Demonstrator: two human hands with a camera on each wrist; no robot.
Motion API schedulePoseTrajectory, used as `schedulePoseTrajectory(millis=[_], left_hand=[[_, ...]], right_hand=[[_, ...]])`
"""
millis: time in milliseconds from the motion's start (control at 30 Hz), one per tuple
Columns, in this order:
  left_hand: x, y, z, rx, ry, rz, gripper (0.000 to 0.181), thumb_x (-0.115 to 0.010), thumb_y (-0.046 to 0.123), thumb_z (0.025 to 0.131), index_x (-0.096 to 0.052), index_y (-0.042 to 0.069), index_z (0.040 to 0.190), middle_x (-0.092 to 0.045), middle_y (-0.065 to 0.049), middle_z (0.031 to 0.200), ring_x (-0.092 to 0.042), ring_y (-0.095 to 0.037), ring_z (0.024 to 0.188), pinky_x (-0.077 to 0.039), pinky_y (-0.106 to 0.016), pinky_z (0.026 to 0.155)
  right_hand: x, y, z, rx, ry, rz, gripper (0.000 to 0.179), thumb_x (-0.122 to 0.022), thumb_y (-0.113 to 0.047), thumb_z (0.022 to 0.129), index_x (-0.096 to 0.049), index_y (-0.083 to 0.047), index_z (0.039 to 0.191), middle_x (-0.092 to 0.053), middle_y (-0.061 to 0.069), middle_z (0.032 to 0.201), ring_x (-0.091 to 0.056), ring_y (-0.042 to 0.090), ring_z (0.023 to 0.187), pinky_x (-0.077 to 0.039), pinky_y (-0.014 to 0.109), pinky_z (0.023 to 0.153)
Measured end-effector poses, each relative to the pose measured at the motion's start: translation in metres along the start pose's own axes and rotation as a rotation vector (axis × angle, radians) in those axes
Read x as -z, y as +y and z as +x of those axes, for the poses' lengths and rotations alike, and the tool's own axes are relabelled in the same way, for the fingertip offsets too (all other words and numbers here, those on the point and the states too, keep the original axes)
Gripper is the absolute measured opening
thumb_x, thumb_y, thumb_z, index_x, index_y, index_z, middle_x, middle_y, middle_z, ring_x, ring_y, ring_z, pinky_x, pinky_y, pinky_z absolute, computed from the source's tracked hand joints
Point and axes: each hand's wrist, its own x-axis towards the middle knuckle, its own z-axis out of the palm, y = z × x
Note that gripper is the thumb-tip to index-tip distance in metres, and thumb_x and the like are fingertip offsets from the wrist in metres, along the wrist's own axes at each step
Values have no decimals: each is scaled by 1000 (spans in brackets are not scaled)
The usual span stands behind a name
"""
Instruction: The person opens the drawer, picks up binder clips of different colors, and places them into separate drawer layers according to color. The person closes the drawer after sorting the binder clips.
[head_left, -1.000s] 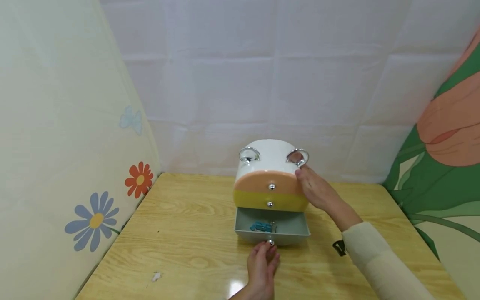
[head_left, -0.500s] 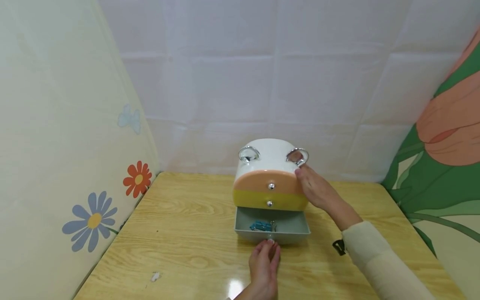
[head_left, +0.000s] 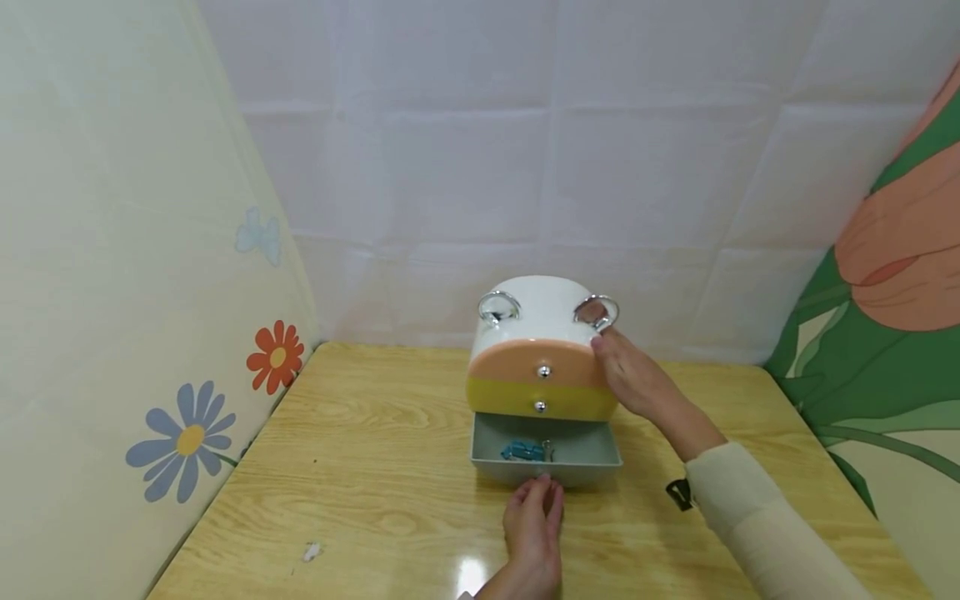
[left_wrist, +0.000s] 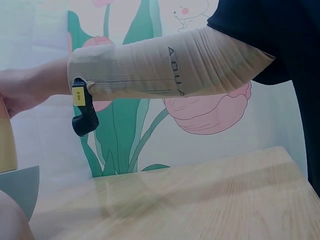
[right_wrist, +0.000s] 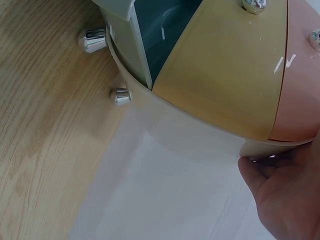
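Observation:
A small rounded chest of drawers (head_left: 536,308) stands on the table, with a white shell and silver ring ears. Its peach drawer (head_left: 510,363) and yellow drawer (head_left: 502,398) are closed. The grey bottom drawer (head_left: 487,437) is pulled out, holding teal clips (head_left: 525,451) and a small metallic piece (head_left: 547,451). My left hand (head_left: 531,529) is at this drawer's front and pinches its knob, which the fingertips cover. My right hand (head_left: 637,375) holds the chest's right side by the ring ear, thumb near the front edge; its knuckles (right_wrist: 285,185) show in the right wrist view.
The wooden table (head_left: 360,467) has a pale worn spot (head_left: 312,551) at its front left. A white cloth (head_left: 420,167) hangs behind the chest. Flower-printed cloths stand at both sides. A black clip-like device (head_left: 678,494) sits at the right sleeve.
My left hand has shifted slightly right and its fingertips now cover the knob. The grey drawer appears very slightly further in. The right hand stays put.

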Motion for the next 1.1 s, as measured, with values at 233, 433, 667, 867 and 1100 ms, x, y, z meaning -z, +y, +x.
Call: schedulePoseTrajectory(millis=[233,433,667,867,1100], left_hand=[[-3,3,2,22,13,-9,23,-67,4,91,-50,-3,106,-56,-11,103,-59,-20,101,-54,-32,97],[-6,6,6,49,15,-44,22,-65,5,92,-52,-3,107,-58,-9,99,-61,-18,97,-54,-32,97],[-9,5,13,49,5,-62,23,-63,6,93,-50,-4,110,-58,-10,98,-61,-19,99,-54,-32,98],[-12,6,16,64,29,-73,22,-64,5,91,-52,-3,108,-59,-10,98,-62,-19,99,-54,-32,97],[-15,6,18,66,36,-71,22,-63,4,91,-51,-3,108,-57,-10,98,-61,-19,99,-54,-31,98]], right_hand=[[-1,0,0,-7,1,9,67,-15,-49,110,-19,-7,161,-25,26,162,-25,48,148,-21,64,118],[0,-1,0,-19,-5,7,68,-15,-51,109,-17,-7,162,-24,26,163,-25,48,148,-21,64,118],[1,-2,0,-21,-8,-7,68,-14,-50,109,-21,-5,161,-25,26,162,-26,48,147,-22,64,118],[1,0,2,-1,0,-15,67,-15,-48,110,-23,-3,159,-27,27,161,-26,48,147,-21,63,118],[-1,2,1,8,6,-8,67,-16,-47,110,-23,-2,159,-28,28,161,-26,48,147,-21,63,119]])
